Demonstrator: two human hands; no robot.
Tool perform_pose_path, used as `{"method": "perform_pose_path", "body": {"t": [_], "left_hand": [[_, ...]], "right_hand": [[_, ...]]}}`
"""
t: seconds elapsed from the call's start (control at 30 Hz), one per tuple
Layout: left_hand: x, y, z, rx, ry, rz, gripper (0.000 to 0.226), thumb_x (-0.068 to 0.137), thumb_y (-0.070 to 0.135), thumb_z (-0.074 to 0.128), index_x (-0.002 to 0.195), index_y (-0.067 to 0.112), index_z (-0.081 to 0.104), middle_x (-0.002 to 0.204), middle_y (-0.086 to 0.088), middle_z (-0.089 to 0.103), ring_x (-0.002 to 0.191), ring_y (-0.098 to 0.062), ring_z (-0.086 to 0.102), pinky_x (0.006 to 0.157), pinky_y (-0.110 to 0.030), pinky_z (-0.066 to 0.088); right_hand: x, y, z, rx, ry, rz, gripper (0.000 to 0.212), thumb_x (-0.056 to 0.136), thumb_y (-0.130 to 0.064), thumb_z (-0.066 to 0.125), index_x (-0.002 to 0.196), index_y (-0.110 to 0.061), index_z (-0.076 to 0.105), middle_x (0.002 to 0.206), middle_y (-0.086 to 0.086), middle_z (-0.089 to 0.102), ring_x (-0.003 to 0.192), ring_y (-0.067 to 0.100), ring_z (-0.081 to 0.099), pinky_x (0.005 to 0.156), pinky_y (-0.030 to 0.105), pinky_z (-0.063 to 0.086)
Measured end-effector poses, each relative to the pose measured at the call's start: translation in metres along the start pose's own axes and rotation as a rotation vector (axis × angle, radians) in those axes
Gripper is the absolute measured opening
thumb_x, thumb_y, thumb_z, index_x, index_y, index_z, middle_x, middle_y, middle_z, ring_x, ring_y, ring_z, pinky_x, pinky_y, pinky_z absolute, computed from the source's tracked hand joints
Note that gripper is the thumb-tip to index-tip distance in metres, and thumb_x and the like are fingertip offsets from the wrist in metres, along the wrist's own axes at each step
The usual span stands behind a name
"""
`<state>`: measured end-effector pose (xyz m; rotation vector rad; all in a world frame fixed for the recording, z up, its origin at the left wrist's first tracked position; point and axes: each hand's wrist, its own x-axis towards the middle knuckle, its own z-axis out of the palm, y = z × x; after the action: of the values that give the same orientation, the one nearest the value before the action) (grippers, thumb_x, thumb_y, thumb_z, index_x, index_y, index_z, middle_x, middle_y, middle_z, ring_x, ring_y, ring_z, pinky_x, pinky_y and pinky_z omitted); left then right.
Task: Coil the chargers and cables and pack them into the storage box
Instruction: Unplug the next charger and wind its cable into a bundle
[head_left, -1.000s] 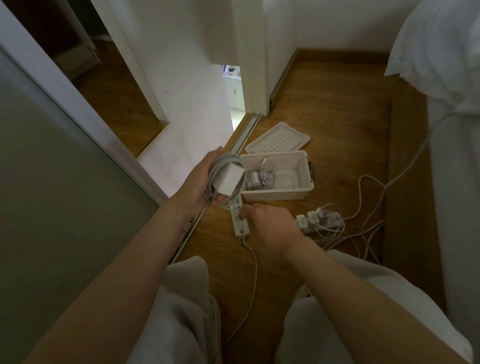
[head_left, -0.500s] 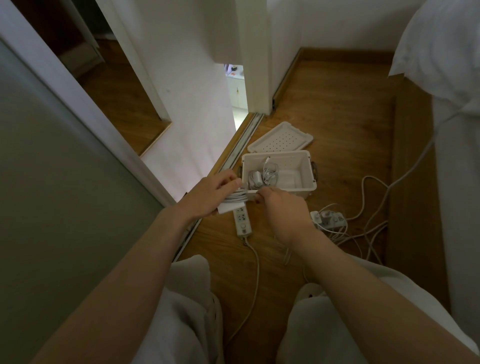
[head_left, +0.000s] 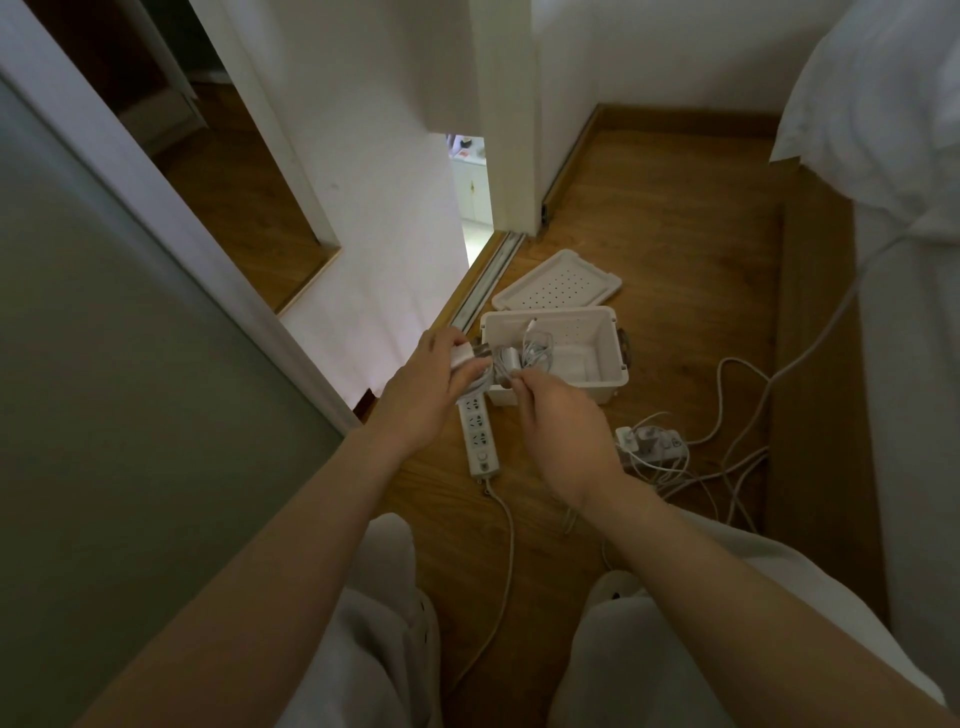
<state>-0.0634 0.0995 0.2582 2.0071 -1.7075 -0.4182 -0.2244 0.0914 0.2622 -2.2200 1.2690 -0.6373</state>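
Observation:
My left hand (head_left: 423, 387) grips a white charger block with its coiled cable (head_left: 470, 366), held just left of the white storage box (head_left: 597, 384) on the wooden floor. My right hand (head_left: 563, 421) pinches the cable's free end beside the coil, at the box's near left corner. Inside the box lies a coiled white cable with a charger (head_left: 530, 351). A white power strip (head_left: 480, 436) lies on the floor under my hands. A second power strip with plugged-in chargers (head_left: 649, 441) sits to the right among loose white cables (head_left: 727, 457).
The box's perforated lid (head_left: 558, 283) lies just behind the box. A sliding-door track (head_left: 485, 283) and white door run along the left. A wooden bed frame (head_left: 815, 364) with white bedding bounds the right. My knees are at the bottom of the view.
My left hand lowered the coiled charger from an upright hold to beside the box. My right hand left the power strip and took hold of the cable end at the coil.

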Motion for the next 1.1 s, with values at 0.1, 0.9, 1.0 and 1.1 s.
{"method": "perform_pose_path", "body": {"t": [0.1, 0.9, 1.0, 1.1], "left_hand": [[0.003, 0.001, 0.006, -0.192, 0.021, -0.116, 0.030, 0.099, 0.035, 0.037, 0.123, 0.019, 0.032, 0.113, 0.003, 0.037, 0.086, -0.006, 0.051, 0.063, -0.014, 0.045], [0.005, 0.027, -0.023, -1.421, -0.123, -0.498, 0.031, 0.096, 0.047, 0.038, 0.102, 0.020, 0.052, 0.075, -0.008, 0.056, 0.042, -0.007, 0.052, 0.037, -0.015, 0.043], [0.006, 0.019, -0.020, -1.264, -0.180, -0.519, 0.044, 0.083, 0.054, 0.054, 0.102, 0.015, 0.059, 0.083, -0.013, 0.052, 0.038, -0.008, 0.047, 0.033, -0.014, 0.037], [0.005, 0.014, -0.019, -1.166, -0.229, -0.548, 0.068, 0.069, 0.063, 0.062, 0.111, 0.009, 0.059, 0.076, -0.013, 0.049, 0.035, -0.008, 0.042, 0.033, -0.013, 0.035]], "right_hand": [[-0.006, -0.004, 0.007, 0.053, -0.037, -0.047, 0.029, 0.101, -0.018, 0.035, 0.126, -0.018, 0.050, 0.104, 0.003, 0.064, 0.083, 0.013, 0.060, 0.068, 0.024, 0.047], [0.011, 0.022, 0.022, 0.084, -0.296, -0.065, 0.018, 0.097, -0.028, 0.046, 0.094, -0.016, 0.058, 0.093, 0.003, 0.066, 0.084, 0.020, 0.061, 0.072, 0.035, 0.048], [0.015, 0.023, 0.019, 0.226, -0.344, 0.021, 0.019, 0.094, -0.028, 0.052, 0.111, -0.020, 0.053, 0.104, 0.004, 0.065, 0.093, 0.020, 0.061, 0.080, 0.036, 0.051], [0.017, 0.017, 0.008, 0.565, -0.477, 0.146, 0.034, 0.093, -0.026, 0.055, 0.125, -0.020, 0.045, 0.117, 0.009, 0.057, 0.107, 0.023, 0.056, 0.092, 0.038, 0.049]]}}
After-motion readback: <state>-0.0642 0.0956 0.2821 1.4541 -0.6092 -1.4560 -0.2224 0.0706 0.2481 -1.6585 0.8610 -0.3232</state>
